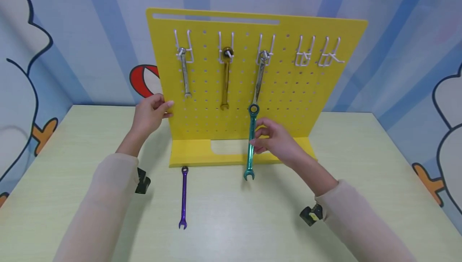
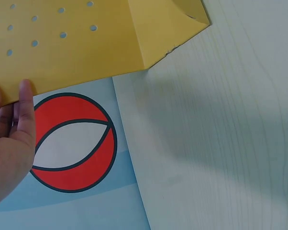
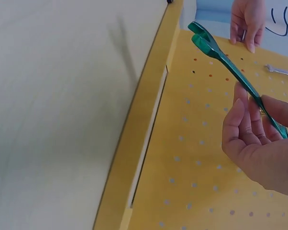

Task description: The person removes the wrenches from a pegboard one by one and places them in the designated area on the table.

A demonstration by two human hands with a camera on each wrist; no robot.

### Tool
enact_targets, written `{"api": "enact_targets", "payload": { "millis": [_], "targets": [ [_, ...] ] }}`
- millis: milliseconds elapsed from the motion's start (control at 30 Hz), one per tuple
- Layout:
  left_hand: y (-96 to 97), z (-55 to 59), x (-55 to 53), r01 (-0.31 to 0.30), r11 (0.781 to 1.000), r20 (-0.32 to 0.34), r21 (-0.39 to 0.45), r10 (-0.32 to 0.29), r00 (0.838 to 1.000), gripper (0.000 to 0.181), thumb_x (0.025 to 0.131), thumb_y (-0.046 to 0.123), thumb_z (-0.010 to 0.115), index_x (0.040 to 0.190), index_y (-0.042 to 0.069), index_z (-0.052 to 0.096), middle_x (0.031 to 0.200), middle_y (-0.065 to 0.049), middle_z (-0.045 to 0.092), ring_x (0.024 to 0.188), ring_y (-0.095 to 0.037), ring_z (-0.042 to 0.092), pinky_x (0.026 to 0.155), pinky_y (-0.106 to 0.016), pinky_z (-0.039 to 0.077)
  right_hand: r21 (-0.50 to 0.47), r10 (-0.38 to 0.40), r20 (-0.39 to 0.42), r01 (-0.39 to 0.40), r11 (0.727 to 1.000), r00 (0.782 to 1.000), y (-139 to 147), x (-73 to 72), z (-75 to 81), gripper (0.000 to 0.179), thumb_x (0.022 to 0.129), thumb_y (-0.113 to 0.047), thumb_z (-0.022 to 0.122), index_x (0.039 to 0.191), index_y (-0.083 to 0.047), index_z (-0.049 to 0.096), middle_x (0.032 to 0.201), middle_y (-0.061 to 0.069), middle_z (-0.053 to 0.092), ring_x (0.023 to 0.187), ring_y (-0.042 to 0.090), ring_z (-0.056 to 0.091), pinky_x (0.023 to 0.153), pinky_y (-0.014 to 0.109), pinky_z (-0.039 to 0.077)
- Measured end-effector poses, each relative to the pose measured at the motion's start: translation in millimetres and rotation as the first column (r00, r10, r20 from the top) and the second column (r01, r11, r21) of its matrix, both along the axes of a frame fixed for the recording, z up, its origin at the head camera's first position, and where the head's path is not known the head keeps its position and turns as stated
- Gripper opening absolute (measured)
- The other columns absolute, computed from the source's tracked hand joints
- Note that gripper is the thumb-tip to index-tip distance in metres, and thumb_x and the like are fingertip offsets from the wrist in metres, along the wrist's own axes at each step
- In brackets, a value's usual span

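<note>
My right hand (image 1: 276, 141) pinches a green combination wrench (image 1: 250, 160) between thumb and fingers, in front of the yellow pegboard (image 1: 202, 123). The wrench's ring end is up and its open end points down, above the board's front foot. In the right wrist view the open jaw of the green wrench (image 3: 237, 74) tilts away from the fingers. At the board's left edge my left hand (image 1: 148, 113) grips the rim, thumb in front. The left wrist view shows the fingers of the left hand (image 2: 12, 148) at that edge. A purple combination wrench (image 1: 184, 198) lies on the table.
A small silver wrench (image 1: 185, 73), a gold wrench (image 1: 225, 83) and a larger silver wrench (image 1: 259, 79) hang from hooks on the board. Two more white hooks, one (image 1: 304, 53) beside another (image 1: 328, 55), sit at the right. A pale wooden table (image 1: 108, 134) lies underneath.
</note>
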State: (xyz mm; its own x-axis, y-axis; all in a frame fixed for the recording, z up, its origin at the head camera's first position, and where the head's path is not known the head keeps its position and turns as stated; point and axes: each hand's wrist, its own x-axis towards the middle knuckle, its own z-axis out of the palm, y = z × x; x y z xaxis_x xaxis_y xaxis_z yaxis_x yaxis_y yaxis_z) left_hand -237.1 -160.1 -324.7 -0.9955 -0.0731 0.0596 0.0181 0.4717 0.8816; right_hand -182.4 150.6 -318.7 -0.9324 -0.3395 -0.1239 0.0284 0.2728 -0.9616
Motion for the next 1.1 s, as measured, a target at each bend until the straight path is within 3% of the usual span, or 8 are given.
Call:
{"api": "enact_targets", "payload": {
  "millis": [167, 733, 1100],
  "targets": [
    [-0.2, -0.7, 0.0, 0.002, 1.000, 0.002, -0.002, -0.002, 1.000, 0.028, 0.091, 0.023, 0.054, 0.102, -0.003, 0.054, 0.102, -0.018, 0.059, 0.094, -0.027, 0.061, 0.076, -0.024, 0.053, -0.045, 0.029, 0.026, -0.028, 0.999, 0.999, -8.2, 4.0, -8.9, 0.025, 0.086, 0.009, 0.055, 0.108, 0.002, 0.045, 0.080, 0.011, 0.053, 0.068, 0.025, 0.061, 0.074, 0.047, 0.054],
    [0.1, -0.4, -1.1, -0.004, 1.000, 0.009, 0.006, 0.004, 1.000, 0.026, 0.091, 0.022, 0.054, 0.102, -0.002, 0.054, 0.101, -0.016, 0.058, 0.092, -0.027, 0.060, 0.077, -0.028, 0.053, -0.067, 0.040, 0.083, -0.034, 0.997, 0.996, -28.3, 8.0, -29.5, 0.023, 0.086, 0.009, 0.056, 0.105, 0.002, 0.046, 0.078, 0.010, 0.056, 0.067, 0.023, 0.062, 0.067, 0.036, 0.056],
    [-0.7, 0.5, 1.1, 0.013, 1.000, -0.002, -0.002, -0.013, 1.000, 0.029, 0.091, 0.023, 0.054, 0.102, -0.004, 0.053, 0.099, -0.017, 0.058, 0.092, -0.026, 0.061, 0.075, -0.022, 0.053, -0.063, 0.088, 0.096, -0.082, 0.995, 0.991, -39.5, 13.2, -35.5, 0.021, 0.087, 0.007, 0.056, 0.105, 0.002, 0.047, 0.077, 0.009, 0.058, 0.067, 0.024, 0.063, 0.069, 0.041, 0.056]
  ]
}}
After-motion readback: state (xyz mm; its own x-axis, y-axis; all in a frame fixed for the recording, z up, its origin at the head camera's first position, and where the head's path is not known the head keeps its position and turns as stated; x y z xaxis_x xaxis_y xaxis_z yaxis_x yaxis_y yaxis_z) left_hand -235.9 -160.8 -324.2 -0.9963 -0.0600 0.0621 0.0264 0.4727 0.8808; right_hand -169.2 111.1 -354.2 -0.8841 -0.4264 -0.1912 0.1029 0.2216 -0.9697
